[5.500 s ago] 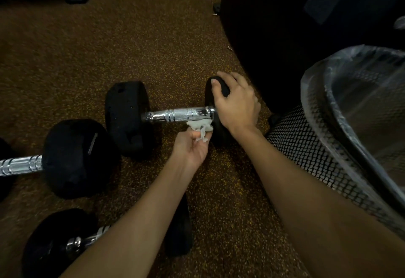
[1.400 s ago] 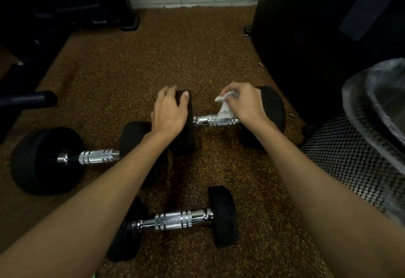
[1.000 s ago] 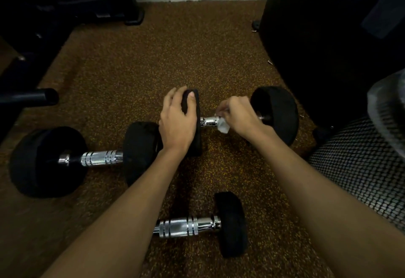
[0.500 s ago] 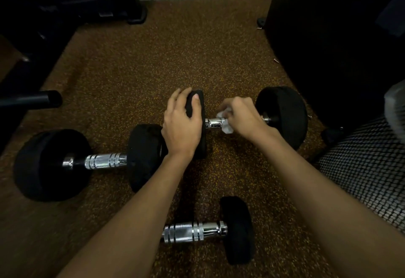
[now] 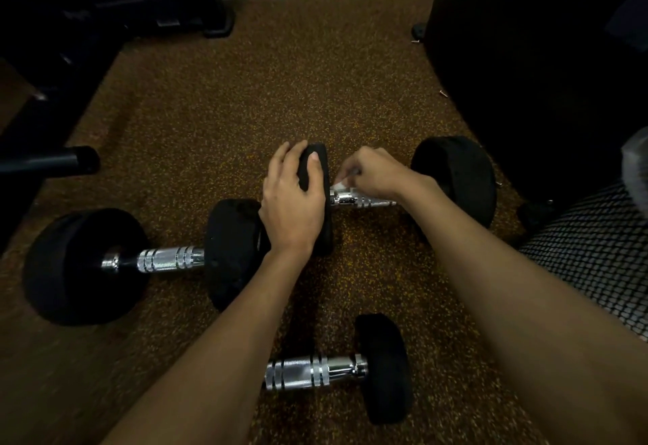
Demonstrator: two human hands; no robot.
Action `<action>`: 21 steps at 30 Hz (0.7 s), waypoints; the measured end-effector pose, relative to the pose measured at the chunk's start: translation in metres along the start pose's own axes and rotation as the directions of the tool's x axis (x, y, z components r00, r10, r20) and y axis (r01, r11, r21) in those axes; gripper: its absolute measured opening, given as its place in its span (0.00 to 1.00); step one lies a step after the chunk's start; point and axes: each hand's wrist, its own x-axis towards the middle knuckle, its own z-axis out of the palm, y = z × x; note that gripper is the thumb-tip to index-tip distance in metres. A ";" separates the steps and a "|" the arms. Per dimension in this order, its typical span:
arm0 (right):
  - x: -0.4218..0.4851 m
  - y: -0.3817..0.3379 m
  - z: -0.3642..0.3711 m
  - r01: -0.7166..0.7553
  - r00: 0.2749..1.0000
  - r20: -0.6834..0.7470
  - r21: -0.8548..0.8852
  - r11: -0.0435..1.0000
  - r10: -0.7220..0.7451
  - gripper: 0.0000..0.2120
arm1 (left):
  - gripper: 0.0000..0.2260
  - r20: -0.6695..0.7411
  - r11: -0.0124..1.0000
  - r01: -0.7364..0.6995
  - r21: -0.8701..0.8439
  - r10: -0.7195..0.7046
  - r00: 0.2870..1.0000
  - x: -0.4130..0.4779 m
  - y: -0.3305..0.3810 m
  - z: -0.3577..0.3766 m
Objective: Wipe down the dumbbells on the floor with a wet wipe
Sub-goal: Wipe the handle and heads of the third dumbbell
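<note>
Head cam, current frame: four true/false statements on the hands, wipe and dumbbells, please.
1. The left hand grips one head of the far dumbbell. True.
2. The wet wipe is in the left hand. False: the right hand holds it at the far dumbbell's chrome handle.
3. Besides it, a left dumbbell and a near dumbbell lie on the floor. True.
4. The mesh bin stands left of the dumbbells. False: it is at the right edge.
</note>
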 end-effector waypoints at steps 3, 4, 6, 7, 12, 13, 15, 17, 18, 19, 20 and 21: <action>0.005 -0.004 0.004 0.009 1.000 -0.007 -0.023 1.000 -0.009 0.08 | 0.17 -0.004 1.000 0.002 -0.004 -0.002 1.000 0.000 0.000 0.000; 0.003 -0.002 0.004 0.021 1.000 -0.018 -0.022 1.000 -0.022 0.08 | 0.17 -0.005 1.000 0.001 -0.007 -0.001 1.000 0.000 0.000 0.000; -0.004 0.004 0.000 0.046 0.998 -0.031 0.007 0.999 -0.046 0.09 | 0.18 -0.007 1.000 -0.001 -0.012 0.001 1.000 -0.001 -0.001 0.000; -0.007 0.008 -0.003 0.047 0.998 -0.029 0.028 0.998 -0.047 0.09 | 0.18 -0.007 1.000 -0.001 -0.012 0.001 1.000 -0.002 -0.001 0.000; 0.000 0.013 -0.015 -0.092 0.991 0.105 0.085 0.992 0.083 0.09 | 0.18 -0.002 1.000 -0.006 -0.012 0.006 1.000 -0.003 0.000 -0.001; 0.005 0.009 -0.014 -0.120 0.984 0.142 0.073 0.990 0.109 0.10 | 0.18 -0.002 1.000 -0.007 -0.012 0.007 1.000 -0.004 0.000 -0.001; 0.014 0.001 -0.011 -0.151 0.971 0.196 0.058 0.987 0.137 0.13 | 0.17 -0.001 1.000 -0.008 -0.013 0.008 1.000 -0.004 0.001 -0.001; 0.021 -0.005 -0.005 -0.150 0.969 0.203 0.036 0.988 0.139 0.12 | 0.17 -0.002 1.000 -0.007 -0.011 0.007 1.000 -0.004 0.000 -0.001; 0.024 -0.006 -0.001 -0.137 0.974 0.185 0.012 0.991 0.132 0.11 | 0.17 0.000 1.000 -0.006 -0.008 0.006 1.000 -0.004 0.001 -0.001; 0.024 -0.006 0.001 -0.110 0.981 0.157 -0.018 0.994 0.112 0.10 | 0.17 0.002 1.000 -0.004 -0.006 0.004 1.000 -0.004 0.001 -0.001; 0.025 -0.004 0.002 -0.073 0.989 0.125 -0.043 0.996 0.078 0.09 | 0.17 0.002 1.000 -0.002 -0.006 0.002 1.000 -0.004 0.000 -0.001; 0.022 -0.001 0.003 -0.034 0.995 0.096 -0.057 0.998 0.040 0.08 | 0.17 0.002 1.000 -0.001 -0.005 0.001 1.000 -0.004 0.000 -0.001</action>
